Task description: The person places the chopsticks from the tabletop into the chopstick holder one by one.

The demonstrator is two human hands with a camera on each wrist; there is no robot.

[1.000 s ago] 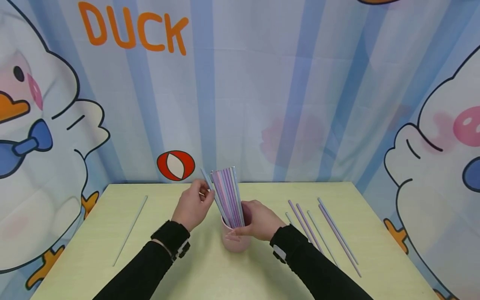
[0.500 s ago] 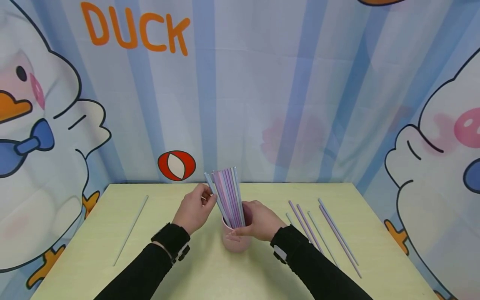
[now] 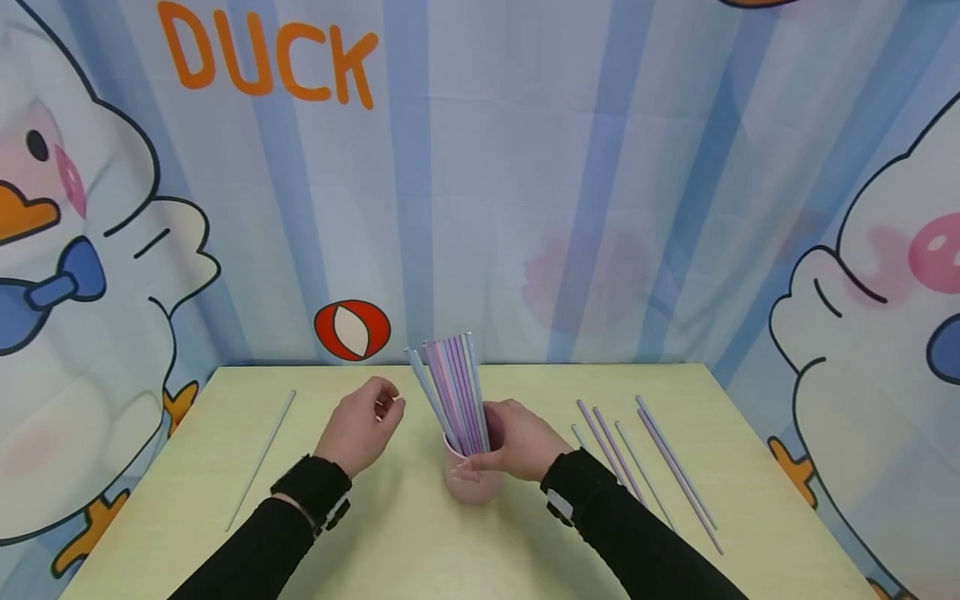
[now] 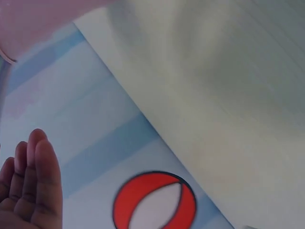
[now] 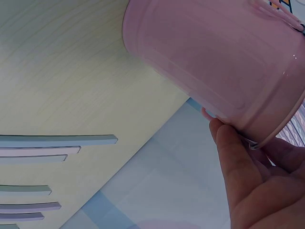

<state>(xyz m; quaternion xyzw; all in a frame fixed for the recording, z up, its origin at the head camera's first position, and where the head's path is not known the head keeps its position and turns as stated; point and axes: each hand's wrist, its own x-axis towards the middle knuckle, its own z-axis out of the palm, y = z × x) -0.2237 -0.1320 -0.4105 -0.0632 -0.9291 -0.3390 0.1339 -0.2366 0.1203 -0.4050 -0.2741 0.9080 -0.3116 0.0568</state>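
A small pink bucket (image 3: pixel 474 492) stands upright at the middle of the table, filled with a bundle of purple, blue and pale straws (image 3: pixel 457 392) leaning left. My right hand (image 3: pixel 523 442) grips its rim from the right, the thumb across the front. In the right wrist view the fingers (image 5: pixel 233 152) sit at the rim of the bucket (image 5: pixel 214 57), beside a metal fitting. My left hand (image 3: pixel 363 425) is apart from the bucket on its left, holding nothing, with fingers loosely bent. The left wrist view shows these fingers (image 4: pixel 40 176) side by side.
One pale green straw (image 3: pixel 261 460) lies on the left of the table (image 3: pixel 420 558). Several purple, blue and green straws (image 3: pixel 678 475) lie on the right, partly behind my right forearm. A striped curtain (image 3: pixel 487 183) with duck drawings hangs behind the table's far edge.
My left hand has let go of a blue straw at the bundle's left side and drawn back to the left. The straw stays leaning in the bucket. My right hand has not moved.
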